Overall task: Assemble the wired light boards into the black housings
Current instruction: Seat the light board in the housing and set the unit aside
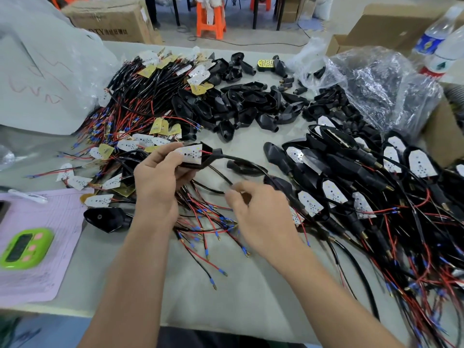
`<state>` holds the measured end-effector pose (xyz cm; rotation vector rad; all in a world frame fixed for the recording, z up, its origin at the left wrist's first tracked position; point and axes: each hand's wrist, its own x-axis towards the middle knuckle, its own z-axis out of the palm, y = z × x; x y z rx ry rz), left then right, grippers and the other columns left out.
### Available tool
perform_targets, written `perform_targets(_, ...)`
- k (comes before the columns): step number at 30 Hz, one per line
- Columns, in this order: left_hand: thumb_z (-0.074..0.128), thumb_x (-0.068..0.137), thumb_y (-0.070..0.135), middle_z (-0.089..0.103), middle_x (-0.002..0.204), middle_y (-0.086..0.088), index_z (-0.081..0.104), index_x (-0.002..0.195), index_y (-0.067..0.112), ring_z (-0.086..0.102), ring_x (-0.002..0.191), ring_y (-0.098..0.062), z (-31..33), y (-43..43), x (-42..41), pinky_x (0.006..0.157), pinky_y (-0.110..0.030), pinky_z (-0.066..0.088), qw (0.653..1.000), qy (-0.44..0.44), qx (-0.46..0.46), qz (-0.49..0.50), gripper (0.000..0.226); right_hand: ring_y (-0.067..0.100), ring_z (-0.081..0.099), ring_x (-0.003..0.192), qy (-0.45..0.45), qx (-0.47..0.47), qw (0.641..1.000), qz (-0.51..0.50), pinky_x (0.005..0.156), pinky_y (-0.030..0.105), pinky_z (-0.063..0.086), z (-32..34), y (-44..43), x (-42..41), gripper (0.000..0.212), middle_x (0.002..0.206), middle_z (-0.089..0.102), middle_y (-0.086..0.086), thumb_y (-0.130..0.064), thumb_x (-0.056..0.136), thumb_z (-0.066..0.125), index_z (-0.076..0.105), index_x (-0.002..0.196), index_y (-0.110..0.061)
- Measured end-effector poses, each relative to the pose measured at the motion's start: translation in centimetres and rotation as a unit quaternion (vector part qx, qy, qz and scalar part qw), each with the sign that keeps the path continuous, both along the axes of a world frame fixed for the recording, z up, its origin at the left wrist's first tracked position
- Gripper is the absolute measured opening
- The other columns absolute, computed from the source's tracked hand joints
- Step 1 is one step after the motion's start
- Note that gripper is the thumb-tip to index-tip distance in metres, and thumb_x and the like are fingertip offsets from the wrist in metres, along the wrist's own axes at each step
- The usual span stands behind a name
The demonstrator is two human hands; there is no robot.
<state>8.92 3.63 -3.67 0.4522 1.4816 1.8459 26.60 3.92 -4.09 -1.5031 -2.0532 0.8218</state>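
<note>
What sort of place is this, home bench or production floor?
Probably a small factory assembly bench: a heap of wired light boards, a pile of loose black housings, many finished units at right, shipping cartons behind.

Both bare forearms come up from the bottom edge and lean toward each other over the bench (241, 305). The left hand (160, 177) is raised the higher, its back to the camera, wrist nearly straight. Its fingers curl under a housing (194, 156) and its thumb lies along the near edge, so it grips the piece from the left end. The right hand (261, 214) sits lower and to the right, palm down, wrist bent a little inward. Its fingers (232, 193) are drawn together and point left toward a cable (226, 182). They are blurred, so whether they pinch it cannot be told.
</note>
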Motion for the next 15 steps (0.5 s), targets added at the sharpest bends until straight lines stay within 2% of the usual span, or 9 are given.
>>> perform_targets(2,0.058,0.097,-0.002,0.069,0.065,-0.003,0.076,0.090,0.019,0.065,0.055,-0.010,-0.4,-0.2,-0.4,0.068,-0.031,0.063,0.998,-0.059,0.022,-0.024,0.028,0.014,0.069,0.098,0.161,-0.132,0.978,-0.032,0.093,0.039,0.053,0.2,0.9,-0.6,0.033,0.097,0.075,-0.004,-0.045,0.093,0.059,0.070,0.120,-0.029)
perform_targets(3,0.057,0.097,-0.004,0.066,0.064,-0.003,0.075,0.092,0.017,0.063,0.053,-0.010,-0.6,-0.5,-0.6,0.069,-0.032,0.064,0.995,-0.088,0.035,-0.036,0.027,0.013,0.070,0.098,0.241,-0.176,0.953,-0.058,0.095,0.043,0.055,0.5,1.8,-0.9,0.031,0.099,0.076,0.001,-0.041,0.095,0.061,0.067,0.121,-0.027)
perform_targets(6,0.061,0.091,-0.011,0.076,0.079,-0.006,0.069,0.096,0.011,0.074,0.070,-0.018,-1.5,-1.4,-0.9,0.068,-0.028,0.063,0.990,-0.119,0.040,-0.072,0.024,0.017,0.071,0.088,0.397,-0.197,0.892,-0.089,0.086,0.042,0.061,2.3,5.0,-1.9,0.020,0.097,0.075,0.006,-0.027,0.101,0.056,0.063,0.118,-0.018)
perform_targets(8,0.064,0.086,-0.013,0.079,0.085,-0.006,0.067,0.095,0.010,0.077,0.077,-0.021,-2.0,-2.0,-0.8,0.066,-0.025,0.062,0.992,-0.084,0.018,-0.092,0.025,0.020,0.072,0.080,0.449,-0.176,0.874,-0.061,0.080,0.038,0.062,4.0,7.1,-2.6,0.019,0.092,0.075,0.008,-0.017,0.105,0.047,0.059,0.119,-0.019)
perform_targets(11,0.071,0.083,-0.014,0.080,0.087,-0.006,0.067,0.101,0.011,0.075,0.074,-0.017,-2.3,-2.4,0.1,0.065,-0.024,0.061,0.990,0.015,-0.047,-0.130,0.031,0.026,0.071,0.066,0.478,-0.173,0.861,-0.036,0.065,0.037,0.062,6.3,9.3,-3.5,0.020,0.074,0.073,0.012,-0.007,0.106,0.038,0.055,0.112,-0.016)
perform_targets(13,0.079,0.076,-0.006,0.079,0.085,-0.008,0.070,0.106,0.016,0.071,0.068,-0.015,-2.2,-2.4,1.2,0.063,-0.022,0.058,0.976,0.082,-0.091,-0.179,0.038,0.024,0.066,0.054,0.505,-0.196,0.838,-0.062,0.053,0.031,0.056,7.1,10.5,-3.8,0.019,0.066,0.070,0.012,-0.004,0.106,0.037,0.054,0.112,-0.011)
perform_targets(15,0.079,0.070,0.009,0.079,0.080,-0.008,0.072,0.111,0.021,0.068,0.063,-0.014,-2.1,-2.4,2.4,0.062,-0.022,0.056,0.953,0.129,-0.123,-0.244,0.044,0.018,0.055,0.045,0.515,-0.204,0.826,-0.101,0.045,0.025,0.046,7.0,11.5,-3.7,0.020,0.061,0.065,0.011,-0.002,0.106,0.037,0.055,0.112,-0.009)
